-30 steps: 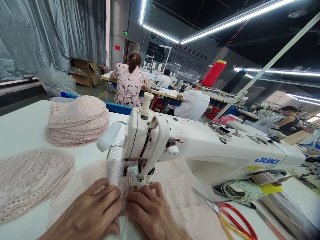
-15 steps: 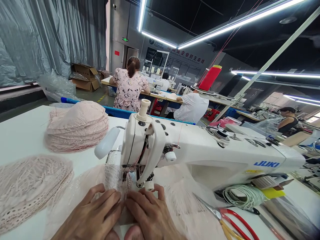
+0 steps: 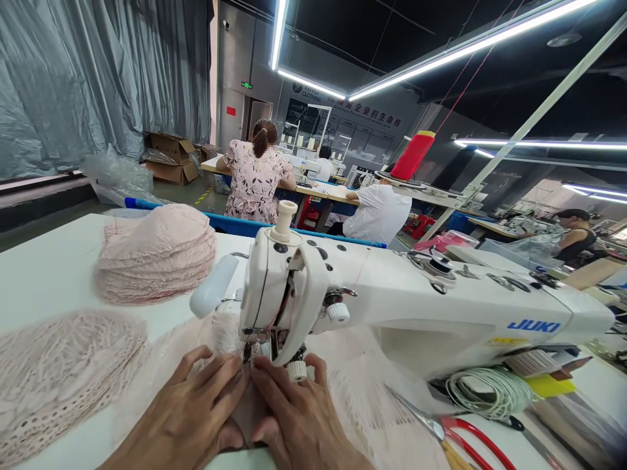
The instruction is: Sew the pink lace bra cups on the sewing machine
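Note:
A white sewing machine [image 3: 401, 287] stands before me. My left hand [image 3: 198, 398] lies just left of its needle area, fingers curled and pressed together on pale pink lace fabric [image 3: 171, 356]. Close beside it, my right hand [image 3: 296, 401] grips the same fabric, its fingertips near the presser foot [image 3: 262, 352]. Both thumbs tuck in toward each other over the seam area. The fabric spreads to both sides, under the machine's arm and toward the right. My fingers partly hide the needle and the fabric edge.
Stacked pink cup pieces [image 3: 159, 254] and a lace pile [image 3: 63, 372] lie on the left. Red-handled scissors [image 3: 470, 437] and a coil of pale cord [image 3: 490, 391] are at right. A red thread cone [image 3: 413, 156] stands behind; people sit at machines beyond.
Both hands have moved slightly forward with the fabric, closer to the presser foot. My right fingertips now reach up beside it. The whole view has shifted a little.

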`<act>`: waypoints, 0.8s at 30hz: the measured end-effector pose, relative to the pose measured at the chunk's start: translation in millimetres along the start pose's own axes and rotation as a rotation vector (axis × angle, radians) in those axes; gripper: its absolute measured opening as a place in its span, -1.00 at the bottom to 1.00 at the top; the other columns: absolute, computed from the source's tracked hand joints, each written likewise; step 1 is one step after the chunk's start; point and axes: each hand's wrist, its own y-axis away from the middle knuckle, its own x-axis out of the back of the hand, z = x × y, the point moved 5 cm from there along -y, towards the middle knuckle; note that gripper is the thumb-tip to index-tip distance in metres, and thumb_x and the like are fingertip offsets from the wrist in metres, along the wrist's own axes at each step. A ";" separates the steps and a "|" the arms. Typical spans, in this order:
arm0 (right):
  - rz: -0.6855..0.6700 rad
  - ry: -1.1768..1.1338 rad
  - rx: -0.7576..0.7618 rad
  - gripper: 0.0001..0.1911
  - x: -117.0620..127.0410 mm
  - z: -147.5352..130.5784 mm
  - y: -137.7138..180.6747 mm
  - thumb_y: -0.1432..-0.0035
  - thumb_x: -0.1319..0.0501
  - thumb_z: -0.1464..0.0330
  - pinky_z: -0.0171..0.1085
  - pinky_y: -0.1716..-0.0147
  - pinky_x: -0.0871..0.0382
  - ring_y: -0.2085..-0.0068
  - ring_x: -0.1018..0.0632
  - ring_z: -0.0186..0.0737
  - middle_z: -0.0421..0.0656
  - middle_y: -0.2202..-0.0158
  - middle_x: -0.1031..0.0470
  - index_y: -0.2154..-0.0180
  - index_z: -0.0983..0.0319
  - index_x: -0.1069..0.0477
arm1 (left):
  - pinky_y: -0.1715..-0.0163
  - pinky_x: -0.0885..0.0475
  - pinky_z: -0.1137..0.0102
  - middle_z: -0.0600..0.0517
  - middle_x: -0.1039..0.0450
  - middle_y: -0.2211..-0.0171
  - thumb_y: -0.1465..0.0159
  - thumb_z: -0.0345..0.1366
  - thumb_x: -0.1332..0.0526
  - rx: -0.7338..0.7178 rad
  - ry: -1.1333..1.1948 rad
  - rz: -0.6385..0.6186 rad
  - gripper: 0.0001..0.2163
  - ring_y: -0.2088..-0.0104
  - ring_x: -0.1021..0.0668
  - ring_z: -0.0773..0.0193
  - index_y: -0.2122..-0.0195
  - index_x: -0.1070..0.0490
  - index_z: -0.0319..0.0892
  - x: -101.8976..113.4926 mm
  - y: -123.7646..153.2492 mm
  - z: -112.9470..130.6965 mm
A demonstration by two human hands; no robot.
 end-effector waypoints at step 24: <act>0.074 -0.127 0.094 -0.41 7.3 -6.4 1.5 -0.42 0.17 0.00 -0.16 0.18 -0.04 0.38 -0.43 -0.28 -0.23 0.35 -0.57 0.36 0.23 -0.40 | 0.34 -0.15 0.29 0.08 -0.37 0.53 -0.23 -0.64 0.07 -0.022 -0.146 0.116 -0.60 0.47 -0.32 0.20 0.59 -0.38 -0.09 18.2 5.9 18.2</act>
